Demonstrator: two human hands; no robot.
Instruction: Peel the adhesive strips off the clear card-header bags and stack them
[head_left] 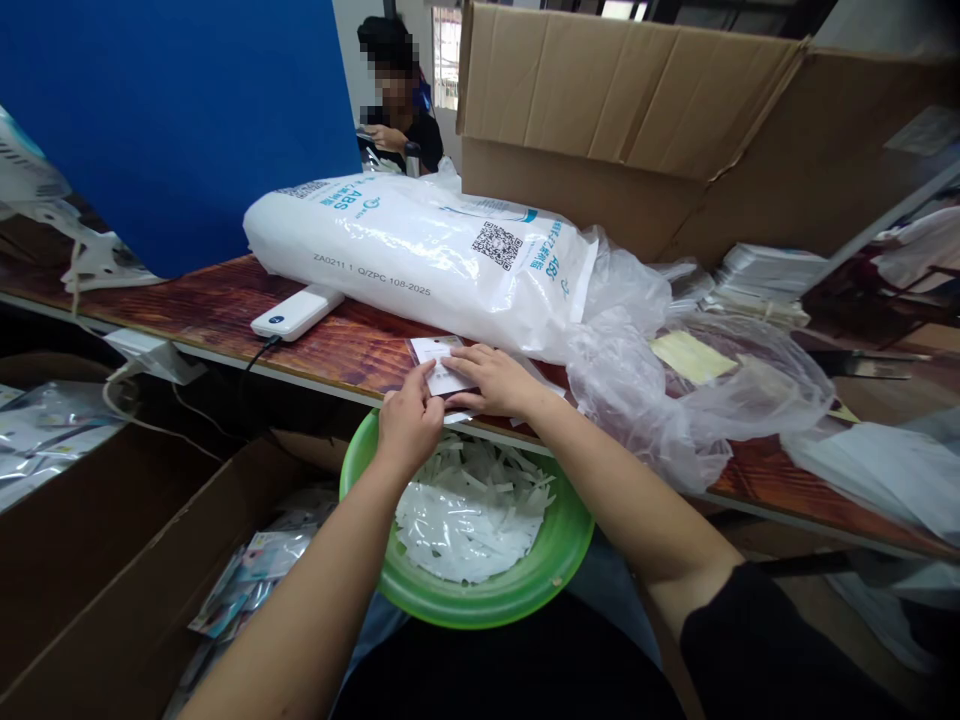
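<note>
A small white card [437,362] lies at the front edge of the reddish wooden table [225,305]. My left hand [409,420] is curled, its fingertips pinching the card's near edge. My right hand [491,380] lies flat on the card with fingers stretched out, pressing it down. Below both hands, on my lap, sits a green bowl [510,585] full of white paper strips [469,505]. A large white plastic sack [427,255] with a QR code lies just behind the card.
Crumpled clear plastic bags [675,390] spread to the right. A white flat device [296,312] with a cable lies left. Open cardboard boxes stand behind [637,110] and below left [112,560]. A blue panel [180,120] rises at the back; another person [397,110] sits beyond it.
</note>
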